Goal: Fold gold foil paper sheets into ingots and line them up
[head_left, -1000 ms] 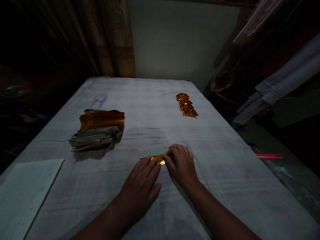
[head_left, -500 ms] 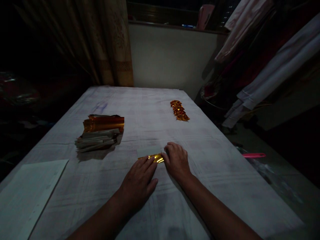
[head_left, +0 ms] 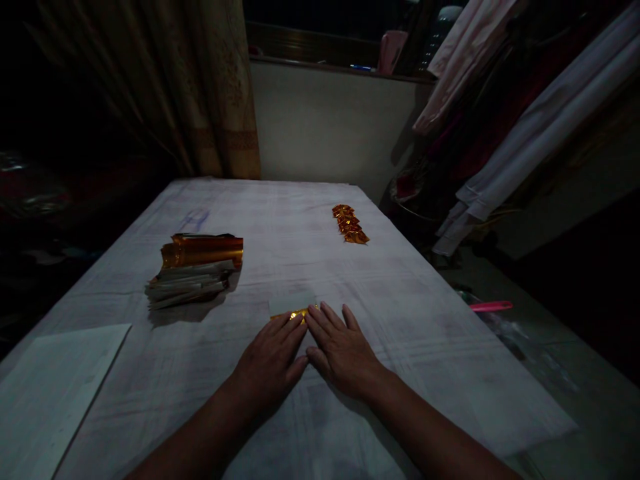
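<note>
A sheet of foil paper [head_left: 293, 305] lies on the table before me, its near edge turned up in a shiny gold strip and its far part pale. My left hand [head_left: 270, 357] lies flat with its fingertips on the left part of the gold strip. My right hand [head_left: 343, 350] is flat too, fingers stretched out and pressing on the strip's right part. The fingertips and thumbs of both hands nearly meet. Most of the strip is hidden under the fingers. At the far right of the table sits a row of folded gold foil pieces [head_left: 350, 224].
A stack of gold and grey foil papers [head_left: 200, 267] stands left of my hands. White paper [head_left: 65, 387] lies at the table's left edge. Clothes [head_left: 500, 153] hang at the right. Behind the table are a curtain [head_left: 220, 100] and a sill with a pink cup [head_left: 391, 52].
My right hand has gone from curled at the strip's right end to flat on the strip, closer to my left hand. My left hand stays on the paper. The view has shifted slightly.
</note>
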The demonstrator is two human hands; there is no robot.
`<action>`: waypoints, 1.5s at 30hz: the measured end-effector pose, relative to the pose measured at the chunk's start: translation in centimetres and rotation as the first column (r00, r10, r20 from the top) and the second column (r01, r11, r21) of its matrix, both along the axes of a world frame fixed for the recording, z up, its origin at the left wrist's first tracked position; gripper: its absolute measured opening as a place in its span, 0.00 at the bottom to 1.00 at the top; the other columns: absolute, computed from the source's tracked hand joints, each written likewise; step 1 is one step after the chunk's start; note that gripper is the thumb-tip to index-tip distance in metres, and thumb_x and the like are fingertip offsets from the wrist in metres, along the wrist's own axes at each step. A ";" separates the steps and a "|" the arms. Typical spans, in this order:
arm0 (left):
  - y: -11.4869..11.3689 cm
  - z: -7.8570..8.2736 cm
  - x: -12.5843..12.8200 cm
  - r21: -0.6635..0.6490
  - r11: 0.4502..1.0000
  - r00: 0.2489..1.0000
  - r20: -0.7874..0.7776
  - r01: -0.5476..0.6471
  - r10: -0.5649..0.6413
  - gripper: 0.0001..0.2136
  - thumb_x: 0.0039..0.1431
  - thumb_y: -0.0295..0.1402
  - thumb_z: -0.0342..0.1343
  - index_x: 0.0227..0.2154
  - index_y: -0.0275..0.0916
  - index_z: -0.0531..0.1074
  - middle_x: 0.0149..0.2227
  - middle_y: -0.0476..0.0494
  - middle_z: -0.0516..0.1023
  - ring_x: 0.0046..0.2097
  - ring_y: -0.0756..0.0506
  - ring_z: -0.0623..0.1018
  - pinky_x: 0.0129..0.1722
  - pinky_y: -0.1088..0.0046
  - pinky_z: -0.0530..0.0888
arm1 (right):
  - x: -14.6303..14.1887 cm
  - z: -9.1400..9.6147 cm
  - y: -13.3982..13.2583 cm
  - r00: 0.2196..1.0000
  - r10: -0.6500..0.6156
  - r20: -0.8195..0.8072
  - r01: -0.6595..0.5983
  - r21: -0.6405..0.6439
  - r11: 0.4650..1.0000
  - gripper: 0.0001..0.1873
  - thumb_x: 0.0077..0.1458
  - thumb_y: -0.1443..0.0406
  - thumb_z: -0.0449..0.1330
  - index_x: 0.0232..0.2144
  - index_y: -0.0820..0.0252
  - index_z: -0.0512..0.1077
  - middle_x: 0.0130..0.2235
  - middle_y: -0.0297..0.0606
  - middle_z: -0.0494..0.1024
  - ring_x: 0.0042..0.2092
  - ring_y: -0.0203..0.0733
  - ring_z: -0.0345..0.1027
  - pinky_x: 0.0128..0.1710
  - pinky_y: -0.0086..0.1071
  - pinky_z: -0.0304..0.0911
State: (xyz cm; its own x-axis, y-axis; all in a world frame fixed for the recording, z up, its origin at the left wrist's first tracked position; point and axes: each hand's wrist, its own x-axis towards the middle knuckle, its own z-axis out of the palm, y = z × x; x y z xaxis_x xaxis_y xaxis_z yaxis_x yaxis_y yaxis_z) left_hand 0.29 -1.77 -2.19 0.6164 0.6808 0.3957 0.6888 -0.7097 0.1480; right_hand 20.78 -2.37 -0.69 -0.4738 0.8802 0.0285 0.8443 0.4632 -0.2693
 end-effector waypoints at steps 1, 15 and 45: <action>0.0 0.0 -0.4 0.002 1.000 1.000 -0.012 0.002 -0.002 0.22 0.69 0.36 0.49 0.63 0.35 0.63 0.63 0.38 0.72 0.63 0.41 0.71 0.62 0.58 0.69 | 0.1 0.0 0.1 1.000 0.001 0.004 -0.001 -0.005 1.000 0.30 0.70 0.54 0.49 0.69 0.58 0.56 0.71 0.43 0.55 0.72 0.55 0.44 0.69 0.62 0.38; -0.6 0.6 -5.9 -0.069 0.995 0.990 -0.130 -0.072 0.062 0.21 0.69 0.42 0.49 0.62 0.46 0.68 0.61 0.44 0.75 0.64 0.37 0.70 0.61 0.51 0.65 | 0.1 0.6 0.3 1.000 -0.011 0.013 0.012 -0.059 0.998 0.32 0.69 0.50 0.51 0.69 0.55 0.57 0.71 0.42 0.54 0.72 0.57 0.43 0.69 0.64 0.39; 0.8 3.0 -0.9 -0.036 0.990 0.990 -0.044 -0.135 0.133 0.10 0.66 0.34 0.53 0.45 0.45 0.78 0.51 0.45 0.82 0.58 0.35 0.76 0.64 0.43 0.58 | 0.8 0.0 1.2 0.999 0.040 0.014 -0.039 -0.044 0.998 0.36 0.68 0.49 0.52 0.70 0.59 0.54 0.71 0.49 0.53 0.72 0.55 0.45 0.69 0.63 0.39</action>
State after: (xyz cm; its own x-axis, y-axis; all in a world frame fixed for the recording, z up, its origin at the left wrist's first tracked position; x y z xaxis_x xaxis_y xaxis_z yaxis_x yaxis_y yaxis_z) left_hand -0.62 -0.97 0.81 0.5338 0.7730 0.3428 0.7836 -0.6046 0.1430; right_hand 21.54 -1.18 -0.67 -0.5081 0.8611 -0.0171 0.8298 0.4841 -0.2775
